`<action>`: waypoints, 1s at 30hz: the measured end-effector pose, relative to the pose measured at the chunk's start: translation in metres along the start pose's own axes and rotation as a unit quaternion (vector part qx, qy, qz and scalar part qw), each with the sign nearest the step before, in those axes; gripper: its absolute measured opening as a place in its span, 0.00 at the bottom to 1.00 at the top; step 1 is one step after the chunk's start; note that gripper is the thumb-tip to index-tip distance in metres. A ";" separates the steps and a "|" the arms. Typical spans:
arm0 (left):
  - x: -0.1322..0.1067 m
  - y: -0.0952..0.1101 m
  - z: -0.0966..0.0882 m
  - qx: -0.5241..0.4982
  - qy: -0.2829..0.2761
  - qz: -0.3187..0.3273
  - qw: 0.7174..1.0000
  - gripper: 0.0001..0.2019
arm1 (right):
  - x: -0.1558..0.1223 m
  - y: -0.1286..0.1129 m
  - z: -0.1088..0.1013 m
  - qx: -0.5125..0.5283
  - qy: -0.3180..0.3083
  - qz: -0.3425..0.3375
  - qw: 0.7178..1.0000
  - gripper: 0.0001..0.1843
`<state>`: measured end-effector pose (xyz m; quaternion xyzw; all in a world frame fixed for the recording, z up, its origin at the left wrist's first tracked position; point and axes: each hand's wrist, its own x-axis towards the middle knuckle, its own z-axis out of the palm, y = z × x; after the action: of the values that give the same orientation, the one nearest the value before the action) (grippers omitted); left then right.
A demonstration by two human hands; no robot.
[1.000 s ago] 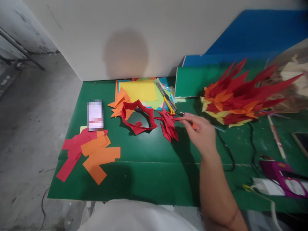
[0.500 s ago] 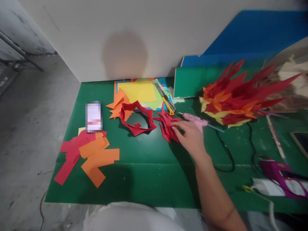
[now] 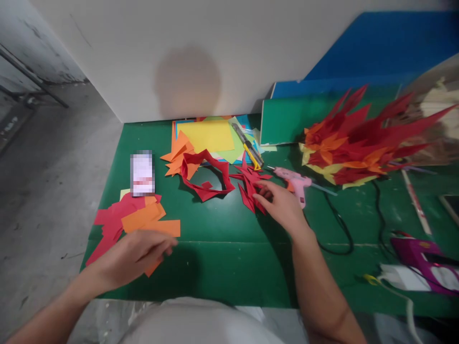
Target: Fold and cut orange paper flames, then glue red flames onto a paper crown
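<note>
My right hand point(image 3: 281, 205) rests on the green table point(image 3: 222, 267), its fingertips on a pile of red pointed paper pieces point(image 3: 249, 184). A pink glue gun point(image 3: 296, 181) lies just right of that hand, untouched. My left hand point(image 3: 134, 258) hovers palm down, fingers loosely curled, over a heap of red and orange paper strips point(image 3: 139, 222); nothing shows in it. A red cut-out paper ring point(image 3: 206, 174) lies between the two heaps.
Coloured paper sheets point(image 3: 210, 136) with a yellow utility knife point(image 3: 249, 148) lie at the back. A big red, orange and yellow paper flame piece point(image 3: 358, 138) sits right. A blurred card point(image 3: 142, 173), black cable point(image 3: 337, 224) and purple device point(image 3: 418, 253) are also here.
My right hand set down the pink glue gun and moved left onto the red pointed pieces. My left hand came into view over the paper strips.
</note>
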<state>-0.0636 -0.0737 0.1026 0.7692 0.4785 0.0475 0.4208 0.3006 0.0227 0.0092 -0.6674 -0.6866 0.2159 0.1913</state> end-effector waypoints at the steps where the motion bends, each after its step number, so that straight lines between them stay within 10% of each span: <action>1: 0.026 0.004 -0.002 -0.004 0.028 0.017 0.999 0.14 | 0.001 -0.001 -0.001 -0.006 0.012 -0.006 1.000 0.18; 5: 0.106 0.026 0.025 0.046 0.047 0.227 0.972 0.14 | 0.014 -0.003 -0.004 -0.082 0.091 -0.079 0.989 0.16; 8: 0.138 0.038 0.059 0.085 0.060 0.263 0.959 0.16 | 0.026 -0.004 0.000 -0.140 0.093 -0.102 0.980 0.20; 14: 0.181 0.050 0.102 0.115 0.144 0.229 0.956 0.25 | 0.018 -0.005 0.008 -0.114 0.011 -0.134 0.984 0.22; 18: 0.220 0.064 0.115 0.161 0.194 0.184 0.950 0.28 | 0.005 0.000 -0.010 -0.104 0.097 -0.123 0.982 0.23; 23: 0.262 0.080 0.115 0.237 0.233 0.085 0.939 0.34 | 0.000 0.025 -0.024 -0.172 0.221 0.038 0.959 0.15; 30: 0.280 0.070 0.110 0.249 0.200 0.026 0.947 0.42 | -0.005 0.056 -0.017 -0.051 0.181 0.169 0.968 0.20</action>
<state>0.1887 0.0643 -0.0119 0.8363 0.5293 0.0905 0.1108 0.3573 0.0189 -0.0075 -0.8105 -0.5279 0.0854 0.2388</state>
